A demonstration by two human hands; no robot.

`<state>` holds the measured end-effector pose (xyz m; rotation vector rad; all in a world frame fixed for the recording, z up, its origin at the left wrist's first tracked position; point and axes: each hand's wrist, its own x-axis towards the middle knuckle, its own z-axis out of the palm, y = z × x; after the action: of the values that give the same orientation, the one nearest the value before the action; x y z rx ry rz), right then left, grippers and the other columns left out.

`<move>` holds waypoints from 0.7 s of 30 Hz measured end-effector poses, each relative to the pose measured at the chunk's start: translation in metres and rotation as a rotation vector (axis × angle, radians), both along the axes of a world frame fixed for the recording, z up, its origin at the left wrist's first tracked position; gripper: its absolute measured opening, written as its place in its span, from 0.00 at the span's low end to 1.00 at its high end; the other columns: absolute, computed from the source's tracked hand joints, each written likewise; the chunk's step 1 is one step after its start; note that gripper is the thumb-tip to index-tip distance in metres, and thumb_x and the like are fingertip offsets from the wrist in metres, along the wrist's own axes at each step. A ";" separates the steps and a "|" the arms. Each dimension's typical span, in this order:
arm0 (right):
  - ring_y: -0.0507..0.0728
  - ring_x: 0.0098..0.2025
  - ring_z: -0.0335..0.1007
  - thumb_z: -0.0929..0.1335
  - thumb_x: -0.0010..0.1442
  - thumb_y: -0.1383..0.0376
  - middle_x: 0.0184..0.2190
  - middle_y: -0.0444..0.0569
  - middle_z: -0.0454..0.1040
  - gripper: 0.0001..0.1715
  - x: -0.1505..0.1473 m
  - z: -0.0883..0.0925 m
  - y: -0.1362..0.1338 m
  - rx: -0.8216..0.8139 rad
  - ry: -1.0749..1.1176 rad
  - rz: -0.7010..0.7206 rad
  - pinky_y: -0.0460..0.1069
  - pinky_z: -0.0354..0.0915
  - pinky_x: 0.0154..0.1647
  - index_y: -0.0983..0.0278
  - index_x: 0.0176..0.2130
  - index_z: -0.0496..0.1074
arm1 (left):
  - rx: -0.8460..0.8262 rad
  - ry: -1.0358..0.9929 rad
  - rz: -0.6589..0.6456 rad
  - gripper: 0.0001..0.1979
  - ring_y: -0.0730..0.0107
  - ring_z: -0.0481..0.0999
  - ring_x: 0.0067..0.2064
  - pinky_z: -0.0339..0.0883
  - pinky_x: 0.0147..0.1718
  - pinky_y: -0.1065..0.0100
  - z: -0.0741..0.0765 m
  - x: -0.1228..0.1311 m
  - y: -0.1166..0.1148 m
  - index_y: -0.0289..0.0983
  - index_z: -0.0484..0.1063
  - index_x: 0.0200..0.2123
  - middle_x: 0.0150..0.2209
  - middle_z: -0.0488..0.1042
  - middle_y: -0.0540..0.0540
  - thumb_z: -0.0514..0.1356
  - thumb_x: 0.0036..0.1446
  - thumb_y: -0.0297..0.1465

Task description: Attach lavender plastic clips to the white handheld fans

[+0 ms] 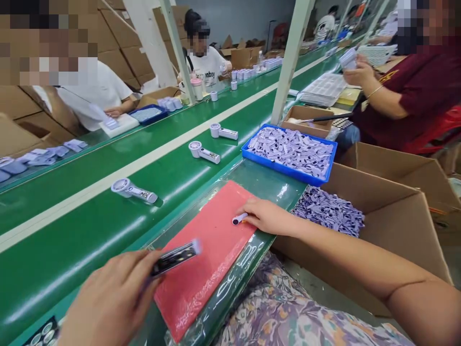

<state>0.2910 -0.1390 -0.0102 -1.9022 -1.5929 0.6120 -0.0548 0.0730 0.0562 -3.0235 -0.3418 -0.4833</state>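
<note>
My left hand is closed around a handheld device, apparently a small fan body, with its dark inner side and board facing up. Motion smears its tip, and my fingers hide its other end. Over the red mat, my right hand pinches a small pale lilac plastic cover with a dark oval at its end. Many similar covers fill the blue tray just beyond my right hand. On the green belt lie three pale fan bodies, the nearest fan body with its handle open and board showing.
A cardboard box with a heap of small lilac parts stands at my right. Metal posts rise beside the green conveyor belt. Co-workers sit across the belt and at the far right. Circular parts lie at lower left.
</note>
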 end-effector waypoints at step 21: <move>0.52 0.36 0.75 0.69 0.70 0.62 0.39 0.45 0.82 0.11 -0.044 0.010 0.001 0.251 0.257 0.041 0.48 0.65 0.40 0.62 0.49 0.79 | -0.211 0.010 0.017 0.20 0.45 0.68 0.63 0.67 0.61 0.43 -0.036 0.047 -0.051 0.36 0.72 0.59 0.57 0.74 0.37 0.64 0.66 0.35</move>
<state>0.2469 -0.1382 0.0002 -1.5453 -1.4705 0.6154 -0.0080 0.0215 0.0200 -3.2214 -0.4438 -0.4585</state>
